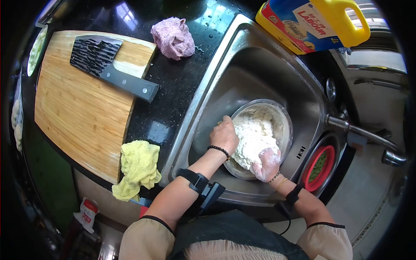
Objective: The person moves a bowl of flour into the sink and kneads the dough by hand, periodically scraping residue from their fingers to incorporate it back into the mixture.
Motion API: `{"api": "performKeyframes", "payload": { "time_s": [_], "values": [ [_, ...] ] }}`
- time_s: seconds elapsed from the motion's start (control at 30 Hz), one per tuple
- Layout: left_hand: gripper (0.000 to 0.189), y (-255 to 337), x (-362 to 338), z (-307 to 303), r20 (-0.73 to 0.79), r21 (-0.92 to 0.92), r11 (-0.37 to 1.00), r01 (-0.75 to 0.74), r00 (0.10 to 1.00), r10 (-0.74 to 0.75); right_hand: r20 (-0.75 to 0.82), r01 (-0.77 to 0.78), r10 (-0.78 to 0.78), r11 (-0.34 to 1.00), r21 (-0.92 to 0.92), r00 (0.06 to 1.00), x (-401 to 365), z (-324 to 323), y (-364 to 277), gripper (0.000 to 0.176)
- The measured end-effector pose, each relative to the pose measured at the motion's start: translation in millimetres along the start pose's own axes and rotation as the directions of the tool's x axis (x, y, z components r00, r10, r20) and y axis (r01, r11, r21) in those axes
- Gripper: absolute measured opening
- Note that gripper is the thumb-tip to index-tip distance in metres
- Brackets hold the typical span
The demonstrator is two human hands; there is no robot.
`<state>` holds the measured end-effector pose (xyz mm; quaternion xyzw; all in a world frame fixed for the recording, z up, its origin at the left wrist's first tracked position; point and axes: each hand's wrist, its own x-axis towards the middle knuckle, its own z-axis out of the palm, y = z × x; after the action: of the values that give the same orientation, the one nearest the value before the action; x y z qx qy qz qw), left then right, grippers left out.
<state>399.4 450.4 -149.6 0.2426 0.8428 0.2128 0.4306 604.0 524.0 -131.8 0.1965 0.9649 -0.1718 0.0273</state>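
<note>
Dough (253, 141), white and shaggy, heaped in a steel bowl (284, 116) at centre right of the frame, down inside a stainless sink (260, 73). Left hand (224, 135) curled against the left edge of the heap, fingertips hidden beyond the knuckles; no telling whether closed on dough or on the bowl's rim. Right hand (266, 164) caked in flour, pressed onto the lower right of the heap, fingers bent down and lost in the white; tightness of that hold impossible to judge. Near side of the bowl masked by both hands. Black bead bracelet (219, 150) on the left wrist, dark strapped devices (203, 186) on both forearms, kind unclear.

Glossy black countertop (173, 104), speckled with water drops, left of the sink. Edges of the kitchen lost in the dark round border of the lens.

Wooden cutting board (82, 117) at upper left, cleaver (108, 65) lying flat across its top corner, handle jutting out over the counter. Pink cloth (173, 38) bunched at top centre. Yellow cloth (138, 167) crumpled at the counter's near edge, just beside the sink's lower left corner. Yellow jug (320, 21) with a blue-and-red label at upper right, behind the sink. Faucet (368, 138) at the right edge, spout turned away from the bowl, above a red strainer (330, 152) holding something green, too small to identify. Pale items on a plate (34, 52) at far left, cut off and blurred.
</note>
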Motion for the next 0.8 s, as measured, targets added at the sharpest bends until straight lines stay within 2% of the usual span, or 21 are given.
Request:
{"api": "performKeyframes", "payload": {
  "time_s": [0.03,0.1,0.23,0.4,0.47,0.67,0.8],
  "values": [
    [0.022,2,-1,-3,0.0,-0.023,1.0,0.011,1.0,-0.011,0.004,0.001,-0.001,1.0,0.002,1.0,2,2,3,0.028],
    [0.021,2,-2,-3,0.005,-0.044,0.999,0.025,1.0,-0.025,0.126,0.129,-0.119,0.989,-0.074,0.985,8,7,8,0.03],
    [0.022,2,0,1,-0.018,-0.036,0.999,0.02,1.0,-0.021,0.254,0.136,-0.085,0.973,-0.188,0.963,23,21,8,0.031],
    [0.022,0,0,1,0.013,-0.006,1.0,0.002,1.0,-0.002,0.232,0.099,-0.058,0.981,-0.17,0.971,41,39,14,0.03],
    [0.02,0,-1,1,-0.005,-0.039,0.999,-0.012,1.0,0.012,0.159,0.112,-0.091,0.985,-0.132,0.983,47,42,16,0.029],
    [0.018,3,0,-3,0.024,-0.034,0.999,-0.006,1.0,0.007,0.201,0.04,-0.02,0.995,-0.094,0.979,65,51,27,0.03],
    [0.019,5,1,-3,0.07,0.003,0.999,0.032,0.997,-0.032,0.159,0.044,-0.029,0.995,-0.094,0.987,76,59,36,0.029]
  ]
}}
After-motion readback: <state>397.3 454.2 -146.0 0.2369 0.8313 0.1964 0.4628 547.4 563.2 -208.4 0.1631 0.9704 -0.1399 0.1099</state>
